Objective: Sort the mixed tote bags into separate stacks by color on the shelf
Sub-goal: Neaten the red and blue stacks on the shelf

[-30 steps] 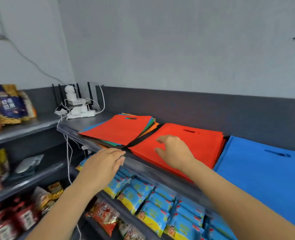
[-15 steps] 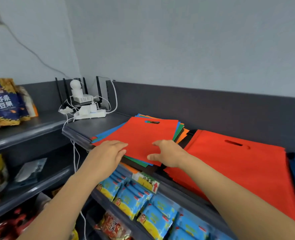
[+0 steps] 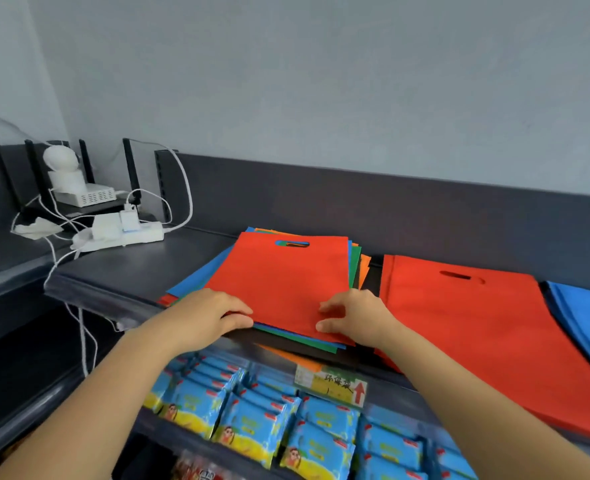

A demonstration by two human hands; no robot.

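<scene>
A red stack (image 3: 487,341) and a blue stack (image 3: 588,317) are already laid out on the dark shelf (image 3: 131,271), while the top flat red non-woven tote bag (image 3: 286,282) of the unsorted mixed-colour pile (image 3: 354,268) is pinched at its near edge by the left hand (image 3: 207,315) and right hand (image 3: 354,315), so much appears left.

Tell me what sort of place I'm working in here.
Most likely a small shop. Dark retail shelving holds rows of blue snack packets below a price tag with a red arrow, and tote bags lie stacked on top like stock.
</scene>
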